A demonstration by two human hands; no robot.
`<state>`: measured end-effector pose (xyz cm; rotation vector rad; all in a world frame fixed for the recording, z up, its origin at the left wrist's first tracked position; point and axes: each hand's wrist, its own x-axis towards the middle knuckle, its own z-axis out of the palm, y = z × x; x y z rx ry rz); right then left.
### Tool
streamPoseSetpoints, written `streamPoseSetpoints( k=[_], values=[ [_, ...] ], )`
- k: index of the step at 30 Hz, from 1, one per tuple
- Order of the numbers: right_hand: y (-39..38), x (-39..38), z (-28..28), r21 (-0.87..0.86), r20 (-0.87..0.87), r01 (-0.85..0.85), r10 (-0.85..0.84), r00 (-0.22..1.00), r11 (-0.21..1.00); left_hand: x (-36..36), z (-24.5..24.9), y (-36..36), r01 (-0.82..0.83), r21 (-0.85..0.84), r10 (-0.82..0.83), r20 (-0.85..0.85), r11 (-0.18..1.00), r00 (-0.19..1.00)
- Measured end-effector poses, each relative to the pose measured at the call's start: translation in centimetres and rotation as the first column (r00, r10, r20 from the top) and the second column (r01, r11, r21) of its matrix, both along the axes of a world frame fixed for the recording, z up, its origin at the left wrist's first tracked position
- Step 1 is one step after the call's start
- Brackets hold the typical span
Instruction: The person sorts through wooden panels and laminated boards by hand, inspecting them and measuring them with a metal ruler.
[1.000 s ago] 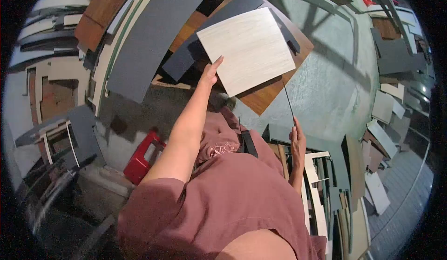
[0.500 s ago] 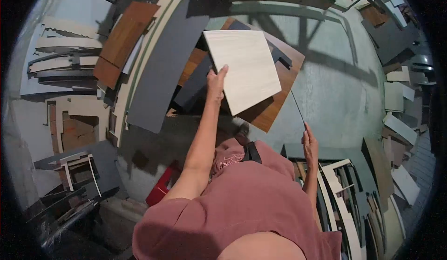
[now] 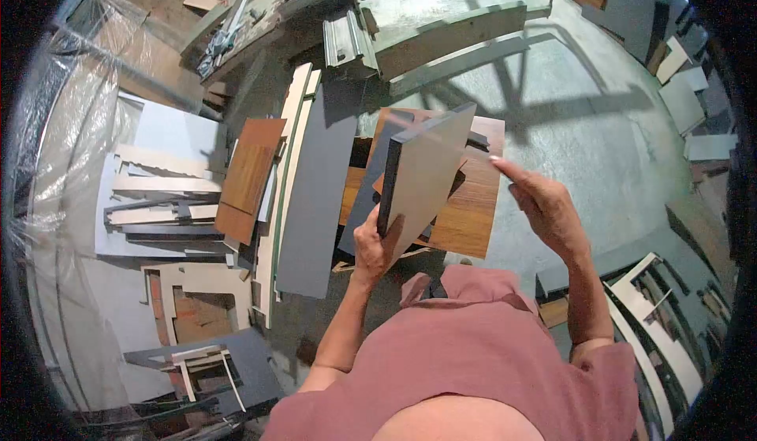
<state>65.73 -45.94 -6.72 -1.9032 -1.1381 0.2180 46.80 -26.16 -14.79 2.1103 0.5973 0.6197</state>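
Fingers of the left hand [image 3: 371,250] are clamped on the lower left corner of a thick, rectangular cream board [image 3: 432,174] with dark edges, the thumb side close against its pale face. The board is held up steeply tilted, its dark narrow edge turned toward the left and its pale face toward the right. In this view its long axis runs obliquely from the left hand to an upper corner at the far right. The right hand [image 3: 548,208] lies to the right of the board and apart from it, index finger extended toward the board's face and the others curled; whether they pinch anything cannot be told. The left hand, in contact, is thus the nearer of the two. Beyond and below the board lie a brown wood-grain panel [image 3: 465,224], its right edge near the right index fingertip, and a small dark block [image 3: 477,140] just left of that fingertip. To the left extends a long dark grey panel [image 3: 317,196], with the smooth pale grey-green floor [image 3: 579,153] exposed on the right.
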Motion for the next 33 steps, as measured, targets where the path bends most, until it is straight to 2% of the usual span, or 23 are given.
streamPoseSetpoints(
  k=[2,6,7,9,11,12,13,14,15,16,17,20,22,23,24,25,26,27,29,30,31,32,33],
  values=[
    [0.3,0.0,0.3,0.001,0.019,-0.123,0.123,0.992,0.992,-0.8,-0.2,-0.5,0.008,0.055,-0.009,0.020,0.998,1.000],
    [-0.2,2.4,-1.9,-0.021,0.048,-0.092,0.093,0.995,0.996,-1.7,1.4,-1.7,0.031,0.083,-0.040,0.102,0.996,0.994],
    [-0.5,3.4,-2.2,-0.160,0.042,-0.048,0.055,0.998,0.986,-2.2,1.7,-1.6,0.022,0.056,-0.025,0.070,0.998,0.997],
    [-0.7,6.0,-4.7,-0.278,-0.045,0.083,-0.099,0.994,0.957,-3.1,2.3,-1.5,0.016,0.038,-0.018,0.040,0.999,0.999],
    [-0.8,9.6,-8.3,-0.479,-0.015,0.256,-0.300,0.954,0.839,-3.8,3.0,-1.4,0.016,-0.031,-0.013,0.086,0.999,0.996],
    [-1.9,12.5,-14.0,-0.295,0.207,0.295,-0.241,0.948,0.909,-4.4,3.5,-1.4,-0.049,-0.054,0.048,-0.025,0.997,0.999],
    [-1.8,12.3,-13.2,-0.288,0.212,0.303,-0.248,0.945,0.909,-4.5,3.9,-1.4,-0.043,-0.049,0.042,-0.018,0.998,0.999],
    [-1.5,12.0,-12.2,-0.292,-0.142,0.257,-0.307,0.941,0.921,-4.5,4.3,-1.5,-0.101,-0.087,0.100,-0.010,0.991,0.995],
    [-1.1,11.2,-11.0,-0.281,-0.482,0.207,-0.325,0.814,0.937,-4.6,4.5,-1.6,-0.160,-0.127,0.159,-0.012,0.979,0.987],
    [-0.7,10.1,-9.0,-0.246,-0.509,0.178,-0.284,0.812,0.953,-4.5,4.1,-1.5,-0.179,-0.167,0.193,0.073,0.969,0.978],
    [-0.4,9.4,-8.1,-0.247,-0.516,0.181,-0.287,0.807,0.952,-4.4,4.0,-1.4,-0.176,-0.166,0.189,0.066,0.970,0.980],
    [0.0,7.9,-6.2,-0.110,-0.679,0.033,-0.100,0.727,0.993,-4.2,3.8,-1.3,-0.226,-0.066,0.233,0.121,0.972,0.965],
    [0.2,7.2,-6.7,-0.128,-0.700,-0.012,-0.081,0.710,0.992,-4.4,3.7,-1.0,-0.309,0.229,0.301,0.072,0.923,0.951],
    [0.2,6.8,-6.9,-0.137,-0.714,-0.055,-0.060,0.697,0.989,-4.5,3.6,-0.8,-0.314,0.223,0.308,0.066,0.923,0.949],
    [-0.1,6.6,-8.8,-0.085,-0.726,-0.099,0.006,0.687,0.991,-4.6,3.5,-0.5,-0.314,0.017,0.309,0.143,0.949,0.940],
    [-0.5,5.0,-9.0,-0.116,-0.706,-0.038,-0.056,0.706,0.993,-4.7,3.4,-0.2,-0.285,-0.187,0.323,0.221,0.940,0.920],
    [-0.6,4.4,-10.8,-0.153,-0.706,-0.118,-0.025,0.708,0.981,-4.8,3.1,0.4,-0.290,-0.192,0.330,0.224,0.937,0.917],
    [-0.8,4.0,-14.9,-0.254,-0.744,-0.162,-0.085,0.663,0.954,-5.0,2.7,1.2,-0.293,-0.203,0.338,0.247,0.934,0.908],
    [-1.7,2.3,-20.9,-0.488,-0.690,-0.437,-0.028,0.724,0.756,-4.6,3.4,1.0,-0.300,-0.216,0.352,0.270,0.929,0.896],
    [-2.4,1.3,-22.3,-0.521,-0.688,-0.501,0.008,0.726,0.692,-3.8,5.1,0.0,-0.268,-0.311,0.374,0.358,0.912,0.856],
    [-3.1,0.4,-22.3,-0.550,-0.685,-0.440,-0.082,0.723,0.710,-3.2,6.1,-0.5,-0.225,-0.400,0.402,0.441,0.888,0.802],
    [-3.8,0.7,-22.8,-0.530,-0.696,-0.356,-0.155,0.701,0.770,-3.0,5.8,-0.1,-0.233,-0.404,0.412,0.442,0.884,0.797],
    [-4.2,0.8,-22.6,-0.511,-0.708,-0.267,-0.224,0.669,0.817,-2.9,5.4,0.2,-0.239,-0.527,0.497,0.425,0.815,0.757]
  ],
)
